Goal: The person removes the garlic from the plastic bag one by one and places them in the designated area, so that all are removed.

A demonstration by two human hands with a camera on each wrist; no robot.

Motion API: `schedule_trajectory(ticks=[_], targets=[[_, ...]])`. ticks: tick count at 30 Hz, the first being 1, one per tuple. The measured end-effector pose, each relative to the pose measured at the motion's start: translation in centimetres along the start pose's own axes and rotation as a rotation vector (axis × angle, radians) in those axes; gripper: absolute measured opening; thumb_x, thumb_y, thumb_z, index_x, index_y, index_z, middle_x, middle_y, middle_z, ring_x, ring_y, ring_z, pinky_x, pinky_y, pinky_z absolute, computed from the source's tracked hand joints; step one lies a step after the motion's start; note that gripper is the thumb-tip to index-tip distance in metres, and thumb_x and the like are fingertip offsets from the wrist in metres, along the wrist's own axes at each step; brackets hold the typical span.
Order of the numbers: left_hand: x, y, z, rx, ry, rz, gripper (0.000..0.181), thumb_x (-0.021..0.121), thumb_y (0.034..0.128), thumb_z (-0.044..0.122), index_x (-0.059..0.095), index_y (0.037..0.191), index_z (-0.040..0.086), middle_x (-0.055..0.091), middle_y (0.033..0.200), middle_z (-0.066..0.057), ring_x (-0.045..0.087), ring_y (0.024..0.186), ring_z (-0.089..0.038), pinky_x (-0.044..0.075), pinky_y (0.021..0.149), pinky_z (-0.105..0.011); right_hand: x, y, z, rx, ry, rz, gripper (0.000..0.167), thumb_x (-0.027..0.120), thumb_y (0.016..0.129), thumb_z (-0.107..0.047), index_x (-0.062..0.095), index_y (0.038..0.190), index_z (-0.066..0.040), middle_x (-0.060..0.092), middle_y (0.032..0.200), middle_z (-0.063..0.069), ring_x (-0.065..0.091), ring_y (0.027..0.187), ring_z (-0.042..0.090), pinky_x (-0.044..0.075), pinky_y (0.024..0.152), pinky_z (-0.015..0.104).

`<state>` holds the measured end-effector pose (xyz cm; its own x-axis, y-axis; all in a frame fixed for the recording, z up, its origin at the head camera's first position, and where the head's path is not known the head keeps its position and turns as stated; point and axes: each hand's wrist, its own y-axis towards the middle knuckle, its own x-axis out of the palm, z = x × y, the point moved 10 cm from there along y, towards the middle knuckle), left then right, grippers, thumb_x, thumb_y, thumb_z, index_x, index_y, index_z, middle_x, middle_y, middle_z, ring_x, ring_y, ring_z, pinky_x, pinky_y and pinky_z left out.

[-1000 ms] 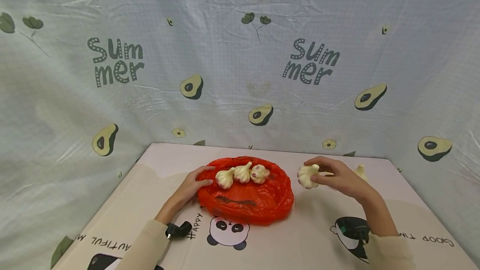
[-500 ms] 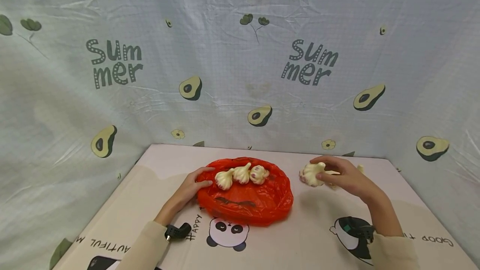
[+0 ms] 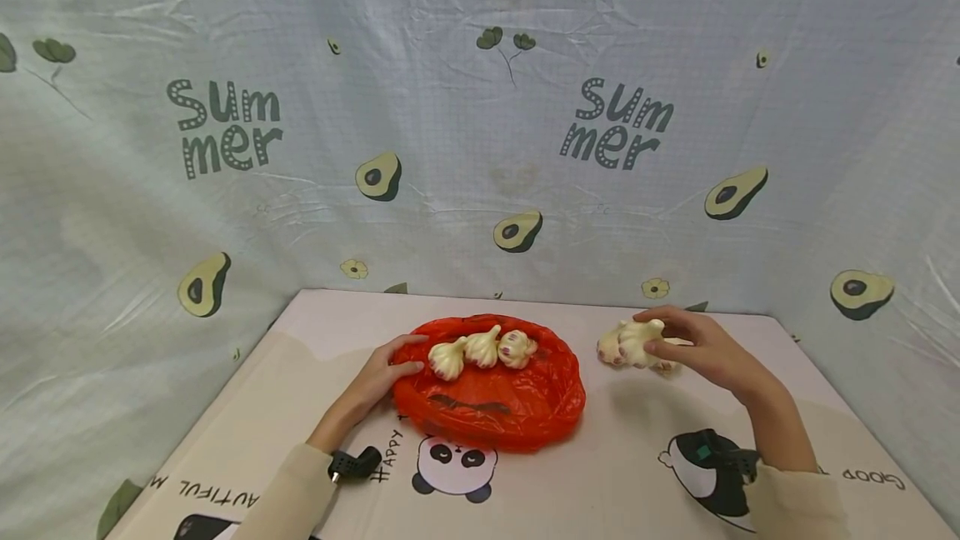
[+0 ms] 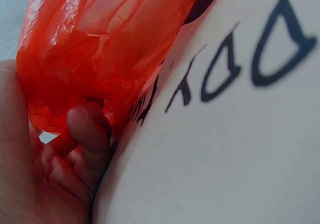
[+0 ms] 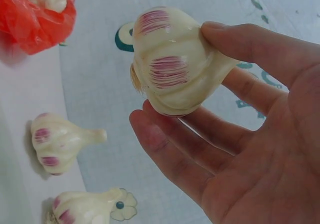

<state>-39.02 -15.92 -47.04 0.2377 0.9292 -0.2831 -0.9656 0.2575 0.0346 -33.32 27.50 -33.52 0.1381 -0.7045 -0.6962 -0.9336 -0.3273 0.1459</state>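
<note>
Where printed cloth (image 3: 442, 132) backs pale tabletop (image 3: 585, 482): one garlic bulb (image 3: 636, 346), pinched by right hand (image 3: 708, 352), three o'clock from red bag (image 3: 517, 433); stem (image 3: 655, 327) and long axis toward one o'clock; left hand (image 3: 381, 369) gripping bag at nine.

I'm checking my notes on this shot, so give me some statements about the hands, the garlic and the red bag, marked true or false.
1. The right hand holds a garlic bulb. True.
2. The left hand touches the red bag. True.
3. Five bulbs show inside the bag. False: the head view shows three bulbs there.
4. The held bulb is over the bag. False: it is to the bag's right.
5. The held bulb has no markings. False: purple streaks show.
</note>
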Motion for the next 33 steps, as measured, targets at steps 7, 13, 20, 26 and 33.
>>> schedule_trajectory(ticks=[7,13,20,26,33], targets=[[0.0,0.1,0.0,-0.002,0.006,0.002,0.049,0.061,0.0994,0.017,0.054,0.148,0.015,0.04,0.162,-0.018,0.041,0.148,-0.043,0.044,0.116,-0.056,-0.5,-0.2,0.6,0.021,-0.005,0.018,0.045,0.066,0.101,-0.03,0.059,0.141,-0.011,0.053,0.152,0.022,0.05,0.135,0.052,0.046,0.103,0.073],[-0.1,0.1,-0.1,-0.001,0.01,0.004,0.049,0.061,0.0994,0.017,0.054,0.148,0.015,0.041,0.162,-0.018,0.042,0.148,-0.043,0.044,0.116,-0.056,-1.1,-0.5,1.3,0.042,-0.004,0.029,0.047,0.065,0.101,-0.033,0.058,0.141,-0.009,0.052,0.152,0.022,0.049,0.137,0.053,0.047,0.103,0.073],[0.0,0.1,0.1,0.021,0.004,0.0,0.048,0.061,0.099,0.014,0.055,0.147,0.013,0.043,0.16,-0.019,0.043,0.147,-0.042,0.043,0.118,-0.056,-1.8,-1.0,1.7,0.018,-0.007,0.057,0.045,0.065,0.102,-0.029,0.058,0.142,-0.01,0.056,0.146,0.016,0.058,0.129,0.037,0.055,0.097,0.055],[0.1,0.1,0.2,0.025,-0.002,0.002,0.048,0.061,0.099,0.014,0.055,0.146,0.012,0.043,0.16,-0.019,0.042,0.147,-0.042,0.042,0.118,-0.056,-2.5,-1.3,1.9,0.006,-0.016,0.073,0.043,0.065,0.102,-0.028,0.059,0.141,-0.012,0.061,0.131,-0.008,0.059,0.111,-0.002,0.054,0.085,0.026],[0.1,0.0,0.2,0.014,0.007,0.0,0.048,0.061,0.0994,0.016,0.054,0.147,0.013,0.042,0.161,-0.018,0.041,0.148,-0.042,0.045,0.117,-0.055,-3.1,-1.6,2.2,0.011,-0.03,0.091,0.043,0.065,0.102,-0.028,0.059,0.142,-0.012,0.059,0.126,-0.018,0.056,0.109,-0.008,0.053,0.086,0.023]])
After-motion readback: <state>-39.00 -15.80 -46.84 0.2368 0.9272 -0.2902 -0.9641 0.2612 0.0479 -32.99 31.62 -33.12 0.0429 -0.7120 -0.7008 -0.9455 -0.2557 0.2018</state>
